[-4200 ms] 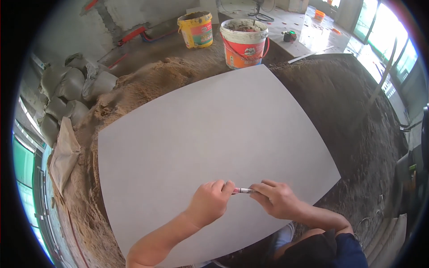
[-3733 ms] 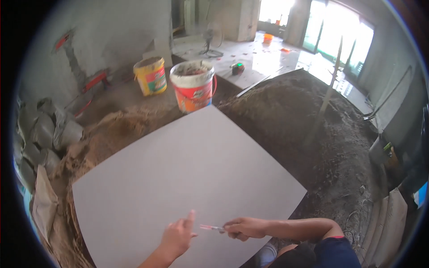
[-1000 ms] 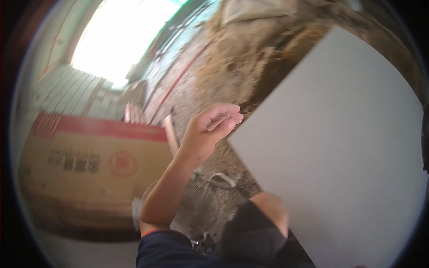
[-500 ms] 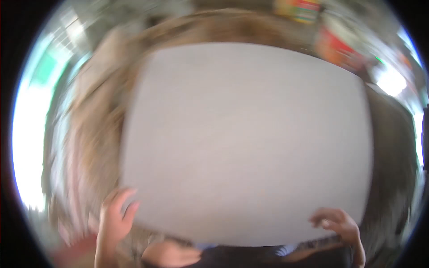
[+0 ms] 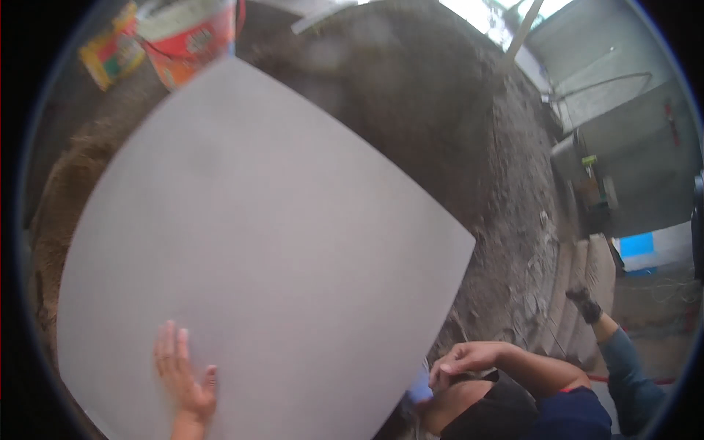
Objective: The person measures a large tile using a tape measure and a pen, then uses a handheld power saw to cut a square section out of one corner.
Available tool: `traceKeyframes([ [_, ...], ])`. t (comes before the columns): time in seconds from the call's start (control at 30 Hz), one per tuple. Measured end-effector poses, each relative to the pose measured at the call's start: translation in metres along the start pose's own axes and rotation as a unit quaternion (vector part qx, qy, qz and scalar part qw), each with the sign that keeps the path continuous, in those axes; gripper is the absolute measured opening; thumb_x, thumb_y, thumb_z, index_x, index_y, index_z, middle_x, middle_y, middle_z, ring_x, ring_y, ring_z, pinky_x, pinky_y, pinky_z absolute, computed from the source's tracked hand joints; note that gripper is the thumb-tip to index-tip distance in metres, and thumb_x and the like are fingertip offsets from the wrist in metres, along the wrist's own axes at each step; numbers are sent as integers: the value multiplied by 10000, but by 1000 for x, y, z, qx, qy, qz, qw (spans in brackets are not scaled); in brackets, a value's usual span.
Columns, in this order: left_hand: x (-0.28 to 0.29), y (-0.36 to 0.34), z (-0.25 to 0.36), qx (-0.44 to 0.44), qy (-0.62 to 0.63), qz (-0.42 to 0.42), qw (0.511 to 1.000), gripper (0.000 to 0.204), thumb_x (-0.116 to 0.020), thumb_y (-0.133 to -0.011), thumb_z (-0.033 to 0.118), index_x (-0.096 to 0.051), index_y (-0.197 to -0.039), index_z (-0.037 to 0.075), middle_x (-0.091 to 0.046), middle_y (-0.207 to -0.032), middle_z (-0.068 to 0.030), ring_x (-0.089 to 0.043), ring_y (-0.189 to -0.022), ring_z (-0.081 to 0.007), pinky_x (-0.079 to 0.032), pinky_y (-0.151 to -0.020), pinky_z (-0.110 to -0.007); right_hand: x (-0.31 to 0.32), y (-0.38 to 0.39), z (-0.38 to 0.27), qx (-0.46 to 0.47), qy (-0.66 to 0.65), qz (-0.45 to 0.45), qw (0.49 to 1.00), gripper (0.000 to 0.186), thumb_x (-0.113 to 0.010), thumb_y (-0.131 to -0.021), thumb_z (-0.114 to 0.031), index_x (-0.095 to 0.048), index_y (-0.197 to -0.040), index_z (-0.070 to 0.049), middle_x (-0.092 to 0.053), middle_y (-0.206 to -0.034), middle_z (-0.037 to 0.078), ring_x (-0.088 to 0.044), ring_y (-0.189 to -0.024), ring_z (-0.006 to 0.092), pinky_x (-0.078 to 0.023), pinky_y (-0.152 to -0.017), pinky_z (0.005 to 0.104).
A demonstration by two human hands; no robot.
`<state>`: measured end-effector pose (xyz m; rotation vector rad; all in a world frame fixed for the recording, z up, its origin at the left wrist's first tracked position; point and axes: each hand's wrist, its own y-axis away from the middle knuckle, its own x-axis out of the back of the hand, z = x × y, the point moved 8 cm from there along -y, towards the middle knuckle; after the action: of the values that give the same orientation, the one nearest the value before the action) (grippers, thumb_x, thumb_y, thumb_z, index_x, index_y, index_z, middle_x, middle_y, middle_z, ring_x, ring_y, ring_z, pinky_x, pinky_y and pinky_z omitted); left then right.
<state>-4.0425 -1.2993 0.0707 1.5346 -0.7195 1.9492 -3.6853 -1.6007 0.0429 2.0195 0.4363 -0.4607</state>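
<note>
A large, flat, pale grey rectangular panel (image 5: 264, 220) fills the left and middle of the view, its corner pointing away from me. My left hand (image 5: 183, 370) lies over its near left part, fingers stretched out and thumb apart, holding nothing. To the right, beyond the panel's near right edge, my right hand (image 5: 466, 359) is at my bent bare knee (image 5: 447, 407). Its fingers are curled together, and what they may hold is hidden. A light blue item (image 5: 419, 385) shows beside the knee, too blurred to name.
A red and white bucket (image 5: 187, 44) and a yellow-green packet (image 5: 111, 51) stand past the far corner. Brown sand (image 5: 70, 198) borders the left edge; rough grey ground (image 5: 506, 220) lies right. Another person's leg (image 5: 627, 359) and dark shoe (image 5: 584, 304) are at far right.
The view has swung right, so the panel now appears turned and further left. My left hand has come from the panel's edge onto its face; my right hand is now off it by my knee.
</note>
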Motion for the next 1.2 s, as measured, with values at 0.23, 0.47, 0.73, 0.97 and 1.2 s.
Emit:
traceKeyframes([
  [0.23,-34,19,3,24,-41,-19,999,621,-409,-969,410,-323,-1439,14,-326,-1483,-218,-315,-1364,-409,-256,-1107,-520,14,-9,127,-35,-425,150,892,350,-507,-993,-333,-655,-898,-31,-643,-868,60,-605,-837,178,-472,-804,310],
  [0.47,-26,21,-7,85,-13,-4,996,656,-357,-978,465,-317,-1439,1,-300,-1493,-226,-278,-1382,-410,-244,-1112,-523,-4,23,207,-16,-598,365,713,276,-521,-980,-311,-605,-876,-70,-609,-786,31,-562,-697,147,-457,-655,287],
  [0.73,-37,20,8,-61,34,36,997,621,-369,-998,416,-344,-1423,-35,-304,-1492,-225,-291,-1380,-388,-294,-1095,-495,73,222,358,75,-446,726,519,138,-524,-984,-235,-566,-989,-104,-637,-854,28,-581,-674,96,-495,-574,229],
  [0.97,-35,7,54,-26,-122,0,992,555,-347,-1017,317,-350,-1398,-85,-359,-1432,-293,-362,-1325,-424,-333,-1094,-447,-13,220,443,-41,-386,711,586,171,-434,-966,-50,-567,-1042,25,-637,-834,81,-623,-684,130,-512,-613,247],
  [1.2,-69,17,68,-50,58,-10,997,574,-362,-1008,356,-359,-1404,-60,-370,-1435,-268,-345,-1339,-413,-316,-1090,-476,-174,141,558,-412,-4,412,812,144,-617,-757,-149,-689,-733,-27,-676,-769,163,-658,-688,289,-536,-649,401],
])
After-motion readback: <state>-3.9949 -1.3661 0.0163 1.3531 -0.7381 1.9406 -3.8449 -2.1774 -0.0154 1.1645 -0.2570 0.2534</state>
